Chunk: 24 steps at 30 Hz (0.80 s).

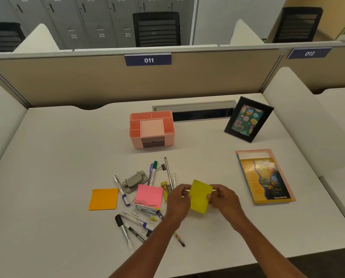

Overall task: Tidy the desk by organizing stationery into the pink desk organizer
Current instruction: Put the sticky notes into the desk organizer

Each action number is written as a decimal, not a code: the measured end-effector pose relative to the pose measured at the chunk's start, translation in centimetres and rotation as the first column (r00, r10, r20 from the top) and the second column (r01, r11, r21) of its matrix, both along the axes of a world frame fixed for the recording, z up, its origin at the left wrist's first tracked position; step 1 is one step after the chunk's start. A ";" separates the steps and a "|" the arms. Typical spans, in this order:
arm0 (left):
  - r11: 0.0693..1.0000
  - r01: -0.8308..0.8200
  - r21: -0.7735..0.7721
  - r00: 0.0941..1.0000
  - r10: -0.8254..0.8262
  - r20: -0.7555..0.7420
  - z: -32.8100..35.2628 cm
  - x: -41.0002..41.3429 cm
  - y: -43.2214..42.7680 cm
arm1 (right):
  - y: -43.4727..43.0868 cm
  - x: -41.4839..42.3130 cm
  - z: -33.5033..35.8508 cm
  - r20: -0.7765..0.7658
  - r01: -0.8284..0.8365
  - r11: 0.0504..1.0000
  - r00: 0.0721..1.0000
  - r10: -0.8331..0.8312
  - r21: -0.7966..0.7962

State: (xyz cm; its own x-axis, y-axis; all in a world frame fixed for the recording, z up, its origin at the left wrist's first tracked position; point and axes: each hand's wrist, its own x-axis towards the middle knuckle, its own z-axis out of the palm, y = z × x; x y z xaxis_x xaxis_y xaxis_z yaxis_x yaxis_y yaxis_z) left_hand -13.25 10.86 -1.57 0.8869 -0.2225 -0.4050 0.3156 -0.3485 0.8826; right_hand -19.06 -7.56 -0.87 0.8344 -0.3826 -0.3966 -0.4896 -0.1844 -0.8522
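The pink desk organizer (pixel 168 137) stands at the middle back of the desk, its compartments showing nothing inside. I hold a yellow sticky-note pad (pixel 200 196) just above the desk between both hands: my left hand (pixel 177 199) grips its left edge, my right hand (pixel 222 197) its right edge. To the left lie a pink sticky pad (pixel 148 194), an orange sticky pad (pixel 103 199), a grey hole punch (pixel 134 180), several markers (pixel 125 230) and pens (pixel 168 173), a stapler (pixel 146 208), a binder clip (pixel 163 167) and loose paper clips (pixel 141 202).
A black picture frame (pixel 248 119) stands at the back right. A stack of notebooks (pixel 265 177) lies on the right side. A grey cable slot (pixel 195 110) runs behind the organizer. Beige partitions (pixel 107 81) enclose the desk.
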 end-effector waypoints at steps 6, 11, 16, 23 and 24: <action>0.997 -0.070 -0.040 0.997 0.071 0.017 2.3 2.7 1.8 | 1.3 4.2 3.7 0.101 -0.019 0.998 0.995 0.014 0.053; 0.997 -0.066 0.024 0.963 0.058 0.265 4.5 6.9 4.1 | 2.4 8.8 6.4 0.176 -0.150 0.985 0.971 0.162 -0.079; 0.996 -0.079 0.048 0.870 0.045 0.492 7.2 12.0 5.9 | 3.6 14.0 9.3 0.263 -0.268 0.917 0.900 0.348 -0.294; 0.987 -0.126 0.099 0.756 0.031 0.654 10.5 18.8 6.8 | 3.9 21.7 12.1 0.345 -0.239 0.810 0.814 0.468 -0.536; 0.983 -0.147 0.113 0.738 0.033 0.674 10.9 19.8 6.8 | 3.8 22.8 12.4 0.359 -0.221 0.797 0.803 0.476 -0.562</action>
State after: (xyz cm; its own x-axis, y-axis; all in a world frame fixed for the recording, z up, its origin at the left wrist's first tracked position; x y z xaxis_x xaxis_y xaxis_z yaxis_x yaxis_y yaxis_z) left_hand 6.53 17.66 9.37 0.9541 -0.1154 0.2765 -0.2967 -0.4929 0.8179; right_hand 3.76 -3.76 11.52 0.9741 -0.0551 0.2194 0.1197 -0.6972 -0.7068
